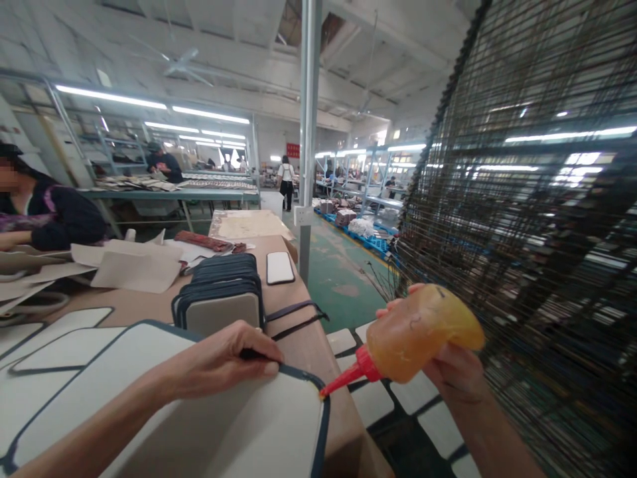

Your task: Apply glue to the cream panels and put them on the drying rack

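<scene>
Head view: the right hand (455, 365), fingers partly hidden, grips an amber bottle (423, 332), nozzle (348, 377) at the corner of a white panel (259, 425) cropped below; the left hand (219, 364) pinches its dark edge (323, 425). Stacked panels (223, 309) stand beyond, wire mesh (497, 166) rightward.

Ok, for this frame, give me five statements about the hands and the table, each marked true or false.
1. The right hand holds a bottle. True.
2. The bottle's tip points at the ceiling. False: the red nozzle slants down to the corner of a pale panel.
3. The left hand is at that panel's dark edge. True.
4. The stack of smaller panels stands on the floor. False: the stack is on the table.
5. One small panel lies apart from the stack. True.
</scene>
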The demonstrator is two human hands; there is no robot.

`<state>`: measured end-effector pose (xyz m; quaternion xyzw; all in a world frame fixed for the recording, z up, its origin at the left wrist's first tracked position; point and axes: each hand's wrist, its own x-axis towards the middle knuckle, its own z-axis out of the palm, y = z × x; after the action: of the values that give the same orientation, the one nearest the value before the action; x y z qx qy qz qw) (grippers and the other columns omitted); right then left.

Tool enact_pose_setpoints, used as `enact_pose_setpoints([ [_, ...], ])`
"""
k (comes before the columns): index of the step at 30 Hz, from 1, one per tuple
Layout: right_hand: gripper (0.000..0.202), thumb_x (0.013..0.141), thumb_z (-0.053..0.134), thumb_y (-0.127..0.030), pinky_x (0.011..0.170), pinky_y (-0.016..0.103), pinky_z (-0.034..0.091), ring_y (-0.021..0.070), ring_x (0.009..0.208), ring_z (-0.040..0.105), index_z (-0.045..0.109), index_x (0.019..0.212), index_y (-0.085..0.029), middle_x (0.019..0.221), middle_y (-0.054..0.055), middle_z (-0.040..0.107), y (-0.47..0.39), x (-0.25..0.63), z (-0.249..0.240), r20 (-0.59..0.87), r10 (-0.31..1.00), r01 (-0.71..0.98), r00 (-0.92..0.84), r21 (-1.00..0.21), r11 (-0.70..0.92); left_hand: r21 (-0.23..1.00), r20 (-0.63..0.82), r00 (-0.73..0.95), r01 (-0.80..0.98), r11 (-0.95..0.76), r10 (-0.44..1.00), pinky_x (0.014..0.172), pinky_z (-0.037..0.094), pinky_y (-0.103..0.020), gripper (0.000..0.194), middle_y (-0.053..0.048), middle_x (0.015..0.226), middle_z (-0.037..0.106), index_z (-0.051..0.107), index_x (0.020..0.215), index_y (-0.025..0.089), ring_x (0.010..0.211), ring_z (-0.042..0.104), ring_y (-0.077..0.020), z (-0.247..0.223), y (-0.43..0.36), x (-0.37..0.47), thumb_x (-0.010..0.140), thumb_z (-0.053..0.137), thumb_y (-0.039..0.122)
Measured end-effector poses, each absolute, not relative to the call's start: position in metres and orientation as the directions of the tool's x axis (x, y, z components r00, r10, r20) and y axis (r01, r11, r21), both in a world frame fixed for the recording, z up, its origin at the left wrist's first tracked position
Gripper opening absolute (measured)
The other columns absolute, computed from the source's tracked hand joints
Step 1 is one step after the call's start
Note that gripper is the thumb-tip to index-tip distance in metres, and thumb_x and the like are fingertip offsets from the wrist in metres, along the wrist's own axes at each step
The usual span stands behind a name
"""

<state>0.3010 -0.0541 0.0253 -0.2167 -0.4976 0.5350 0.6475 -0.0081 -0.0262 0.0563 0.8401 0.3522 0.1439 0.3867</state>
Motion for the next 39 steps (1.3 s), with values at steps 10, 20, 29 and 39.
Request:
enact_pose_setpoints([
  [10,0.064,0.063,0.081,-0.038,0.099,0.058,0.044,0.0359,0.115,0.058,0.055,0.121,-0.03,0.106,0.009,0.071,-0.059,0.288,0.026,0.364,0.931,-0.479,0.008,-0.816,0.323,0.774,-0.119,0.613,0.55,-0.313,0.781,0.061,0.039,-0.021,0.042,-0.002,0.074,0.058,0.067,0.082,0.012,0.069,0.052,-0.0155,0.045,-0.019,-0.021,0.086,0.049,0.049],
  [20,0.064,0.062,0.08,-0.041,0.099,0.06,0.043,0.0372,0.117,0.056,0.056,0.121,-0.03,0.105,0.008,0.071,-0.058,0.277,0.021,0.361,0.933,-0.49,-0.002,-0.813,0.314,0.845,-0.161,0.578,0.499,-0.19,0.8,0.055,0.035,-0.02,0.04,0.0,0.065,0.054,0.065,0.077,0.013,0.063,0.049,-0.0134,0.034,-0.009,-0.032,0.084,0.052,0.05],
  [29,0.061,0.065,0.077,-0.041,0.097,0.06,0.044,0.0375,0.112,0.059,0.055,0.121,-0.03,0.105,0.008,0.071,-0.052,0.279,0.008,0.383,0.922,-0.476,-0.057,-0.822,0.312,0.873,-0.149,0.536,0.466,-0.144,0.831,0.054,0.033,-0.019,0.036,0.001,0.064,0.057,0.067,0.077,0.014,0.06,0.047,-0.0121,0.026,0.0,-0.037,0.082,0.057,0.047],
  [39,0.061,0.064,0.077,-0.045,0.097,0.059,0.044,0.0371,0.115,0.058,0.056,0.12,-0.03,0.107,0.009,0.071,-0.054,0.278,0.006,0.336,0.938,-0.469,-0.083,-0.844,0.261,0.918,-0.234,0.474,0.394,0.033,0.849,0.055,0.041,-0.02,0.034,-0.002,0.069,0.069,0.071,0.08,0.014,0.061,0.059,-0.0152,0.03,0.0,-0.036,0.076,0.064,0.047],
])
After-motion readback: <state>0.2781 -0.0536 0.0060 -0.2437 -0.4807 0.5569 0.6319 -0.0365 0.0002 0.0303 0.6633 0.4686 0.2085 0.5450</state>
